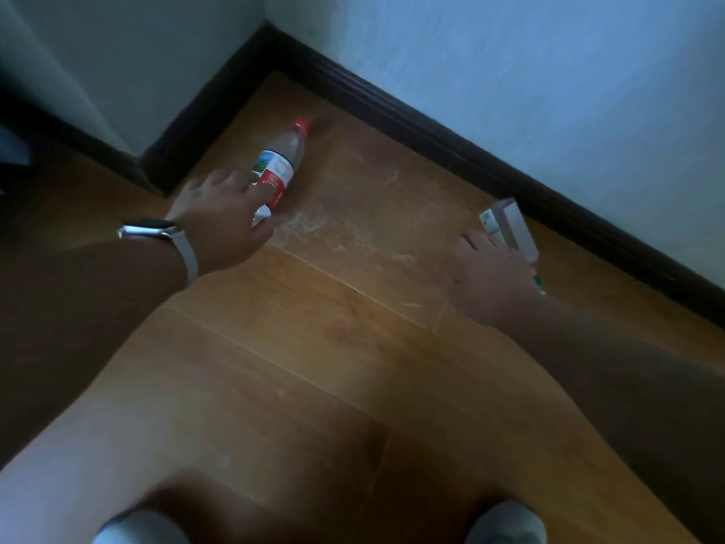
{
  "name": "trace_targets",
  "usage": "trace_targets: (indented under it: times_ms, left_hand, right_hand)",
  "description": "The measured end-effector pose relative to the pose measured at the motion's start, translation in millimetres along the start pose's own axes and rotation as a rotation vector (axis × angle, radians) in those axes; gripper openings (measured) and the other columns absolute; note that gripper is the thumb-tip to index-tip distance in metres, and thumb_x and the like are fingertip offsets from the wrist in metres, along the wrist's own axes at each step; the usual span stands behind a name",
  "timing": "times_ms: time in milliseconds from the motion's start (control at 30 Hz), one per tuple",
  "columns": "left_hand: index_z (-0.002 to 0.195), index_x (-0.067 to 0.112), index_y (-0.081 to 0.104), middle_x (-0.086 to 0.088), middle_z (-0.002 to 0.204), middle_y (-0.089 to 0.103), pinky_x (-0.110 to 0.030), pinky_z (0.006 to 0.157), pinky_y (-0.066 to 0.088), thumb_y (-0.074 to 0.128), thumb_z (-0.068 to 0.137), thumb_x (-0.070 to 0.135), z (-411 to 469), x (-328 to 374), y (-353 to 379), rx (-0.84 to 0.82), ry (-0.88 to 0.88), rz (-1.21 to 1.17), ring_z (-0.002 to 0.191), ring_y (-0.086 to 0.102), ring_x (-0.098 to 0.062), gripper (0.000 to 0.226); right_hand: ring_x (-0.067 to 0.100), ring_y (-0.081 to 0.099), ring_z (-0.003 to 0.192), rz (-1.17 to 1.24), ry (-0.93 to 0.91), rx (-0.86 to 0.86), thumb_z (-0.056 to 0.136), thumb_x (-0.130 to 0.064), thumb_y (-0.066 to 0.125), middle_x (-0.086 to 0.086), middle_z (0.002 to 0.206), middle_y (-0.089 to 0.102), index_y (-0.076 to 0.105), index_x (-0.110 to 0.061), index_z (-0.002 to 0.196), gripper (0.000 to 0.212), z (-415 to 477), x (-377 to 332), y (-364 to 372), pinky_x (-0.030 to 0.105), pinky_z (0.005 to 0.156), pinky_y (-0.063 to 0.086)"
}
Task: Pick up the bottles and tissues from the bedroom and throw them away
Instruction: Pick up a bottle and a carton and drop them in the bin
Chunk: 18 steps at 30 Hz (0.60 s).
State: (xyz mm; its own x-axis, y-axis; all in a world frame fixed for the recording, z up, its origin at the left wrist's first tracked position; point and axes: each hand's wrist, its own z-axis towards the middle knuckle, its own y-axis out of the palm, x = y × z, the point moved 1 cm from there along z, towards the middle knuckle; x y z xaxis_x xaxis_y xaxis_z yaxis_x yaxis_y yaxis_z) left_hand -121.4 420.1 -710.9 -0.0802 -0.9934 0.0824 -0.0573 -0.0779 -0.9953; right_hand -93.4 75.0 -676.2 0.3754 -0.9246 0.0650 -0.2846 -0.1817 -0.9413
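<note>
My left hand (219, 217) reaches toward the upper middle of the frame, fingers spread and laid on the lower half of a bottle (279, 166) that lies on its side on the floor (353, 347). The hand is not yet closed around it; the fingertips rest on the red part of the label, and the palm covers the base. The red cap (302, 124) points up and away, toward the corner where the dark skirting (431, 131) meets. A watch (151, 228) sits on that wrist.

My right hand (490, 272) is at the right of the frame, stretched toward a second bottle (514, 225), a clear one with a green and white label, lying close to the skirting. The fingers touch or overlap its near side, but I cannot tell whether they grip it (the picture is blurred there).

Between the two hands the floor shows pale dusty smears (314, 229). At the bottom edge, the two light toes of my footwear (506, 524) show.
</note>
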Motion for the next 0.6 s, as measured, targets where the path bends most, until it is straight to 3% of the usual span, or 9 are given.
trace_targets:
  times_ms: [200, 367, 467, 600]
  left_hand:
    - [0.137, 0.017, 0.039, -0.018, 0.133, 0.043, -0.051, 0.084, 0.045, 0.056, 0.086, 0.049, 21.2, 3.0, 42.9, -0.072, -0.284, -0.109, 0.109, 0.05, -0.045, 0.063]
    - [0.137, 0.017, 0.035, -0.021, 0.13, 0.045, -0.054, 0.085, 0.047, 0.061, 0.084, 0.05, 29.6, -2.1, 60.5, -0.093, -0.369, -0.191, 0.106, 0.053, -0.048, 0.068]
    - [0.126, 0.009, 0.038, -0.024, 0.119, 0.049, -0.053, 0.083, 0.047, 0.066, 0.082, 0.048, 43.4, -4.3, 60.4, -0.051, -0.445, -0.296, 0.102, 0.055, -0.047, 0.065]
    - [0.116, 0.003, 0.038, -0.031, 0.111, 0.052, -0.054, 0.081, 0.047, 0.071, 0.081, 0.037, 58.0, 0.7, 61.4, -0.014, -0.493, -0.331, 0.095, 0.057, -0.05, 0.059]
  right_hand:
    - [0.025, 0.047, 0.117, 0.038, 0.176, 0.033, 0.092, -0.047, 0.044, 0.006, 0.127, 0.05, 0.052, -0.018, 0.117, 0.039, 12.6, 34.4, 40.9, 0.05, 0.097, 0.04]
    - [0.028, 0.04, 0.128, 0.074, 0.222, -0.023, 0.09, -0.055, 0.04, 0.008, 0.14, 0.042, 0.045, -0.018, 0.129, 0.054, 18.5, 44.7, 49.9, 0.05, 0.104, 0.033]
    - [0.032, 0.038, 0.131, 0.108, 0.283, 0.008, 0.087, -0.057, 0.038, 0.008, 0.144, 0.037, 0.042, -0.017, 0.133, 0.061, 27.3, 49.4, 51.3, 0.054, 0.104, 0.034]
    - [0.033, 0.039, 0.128, 0.107, 0.401, 0.064, 0.088, -0.05, 0.051, 0.01, 0.143, 0.037, 0.031, -0.02, 0.142, 0.065, 38.1, 69.5, 55.0, 0.053, 0.1, 0.039]
